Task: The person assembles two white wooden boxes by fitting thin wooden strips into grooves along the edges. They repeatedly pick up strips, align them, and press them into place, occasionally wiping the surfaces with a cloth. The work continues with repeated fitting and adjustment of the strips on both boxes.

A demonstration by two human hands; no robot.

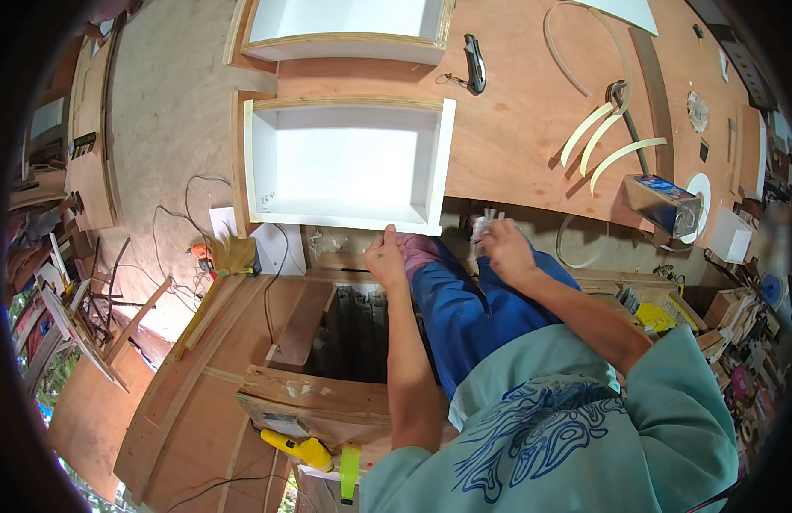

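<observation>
A white-lined wooden drawer box (353, 158) lies open side up on the plywood bench in front of me. My left hand (385, 259) is at its near edge, fingers curled and gripping the rim. Off the drawer's near right corner, my right hand (509, 250) is closed around a crumpled whitish scrap (481, 229); motion blurs it, so its kind is unclear. Beyond sits a second white-lined drawer box (344, 19), cut off by the top of the view. A black and grey utility knife (474, 64) rests to the right of the boxes.
Cream edging strips (603, 137) and a hammer (638, 137) lie at the bench's right, near a metallic can (661, 205). A yellow heat gun (300, 448) rests low on the left. Cables (161, 222) trail over the floor, and scrap wood (75, 325) is piled far left.
</observation>
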